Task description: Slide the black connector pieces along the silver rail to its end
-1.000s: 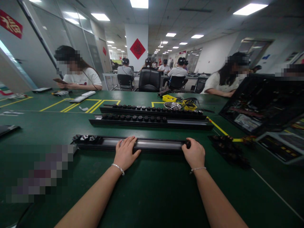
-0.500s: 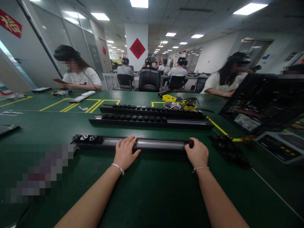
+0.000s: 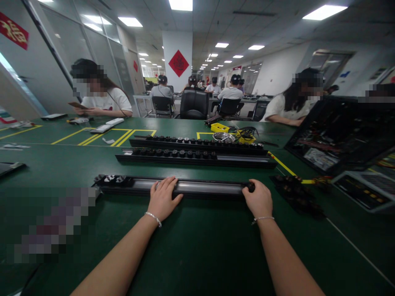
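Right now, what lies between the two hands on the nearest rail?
Just bare silver channel between left hand and right hand, in the head view.

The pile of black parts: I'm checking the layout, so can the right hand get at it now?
Probably yes: the pile of black parts lies beside the right hand with only green table between, though that hand pinches a small black part.

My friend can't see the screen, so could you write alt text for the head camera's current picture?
A person's left hand rests on a long black rail on a green table, while the right hand holds a small dark part at the rail's right end. Beyond lie two similar rails bearing rows of dark pieces, and seated people.
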Demonstrator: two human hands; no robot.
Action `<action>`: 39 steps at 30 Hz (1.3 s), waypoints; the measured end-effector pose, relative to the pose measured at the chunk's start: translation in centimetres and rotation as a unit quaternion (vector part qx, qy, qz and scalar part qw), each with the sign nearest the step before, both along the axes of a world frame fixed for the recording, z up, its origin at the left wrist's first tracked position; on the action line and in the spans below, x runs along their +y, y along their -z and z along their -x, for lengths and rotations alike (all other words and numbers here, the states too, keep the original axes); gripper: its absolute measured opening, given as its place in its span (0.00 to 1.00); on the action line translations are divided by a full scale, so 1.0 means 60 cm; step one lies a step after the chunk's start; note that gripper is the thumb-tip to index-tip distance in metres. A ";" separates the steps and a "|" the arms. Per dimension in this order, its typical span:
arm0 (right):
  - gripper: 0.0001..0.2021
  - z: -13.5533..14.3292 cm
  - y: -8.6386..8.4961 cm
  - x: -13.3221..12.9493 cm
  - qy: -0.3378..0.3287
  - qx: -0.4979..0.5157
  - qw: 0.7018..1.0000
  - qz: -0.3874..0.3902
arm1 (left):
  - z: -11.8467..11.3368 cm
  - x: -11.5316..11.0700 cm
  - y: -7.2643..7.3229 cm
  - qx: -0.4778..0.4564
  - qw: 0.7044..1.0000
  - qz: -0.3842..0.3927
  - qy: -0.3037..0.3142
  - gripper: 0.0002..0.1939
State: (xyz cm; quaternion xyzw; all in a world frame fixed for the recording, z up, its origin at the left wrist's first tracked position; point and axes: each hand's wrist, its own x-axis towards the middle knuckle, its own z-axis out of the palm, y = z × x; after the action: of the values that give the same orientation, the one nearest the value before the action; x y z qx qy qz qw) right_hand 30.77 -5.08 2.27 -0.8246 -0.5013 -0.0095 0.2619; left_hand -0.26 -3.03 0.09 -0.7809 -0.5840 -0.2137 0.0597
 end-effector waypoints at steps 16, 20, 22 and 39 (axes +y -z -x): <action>0.22 -0.012 0.005 0.001 0.007 0.026 0.999 -0.025 | -0.001 -0.001 -0.003 -0.004 1.000 0.005 -0.002 0.25; 0.22 -0.009 0.001 -0.001 0.018 0.039 0.999 -0.011 | 0.000 -0.001 -0.002 -0.003 1.000 0.003 -0.001 0.25; 0.22 -0.008 0.000 -0.002 0.018 0.041 0.999 -0.012 | 0.000 0.000 -0.002 -0.002 1.000 0.003 0.000 0.26; 0.22 -0.020 0.004 0.001 0.036 0.048 0.998 -0.021 | 0.000 -0.001 -0.002 -0.002 1.000 0.004 0.000 0.25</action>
State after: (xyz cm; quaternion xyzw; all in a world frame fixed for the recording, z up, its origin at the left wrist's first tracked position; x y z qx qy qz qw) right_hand 32.00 -5.02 2.05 -0.8361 -0.4577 0.0105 0.3023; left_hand -0.29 -3.07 0.21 -0.7809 -0.5847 -0.2126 0.0556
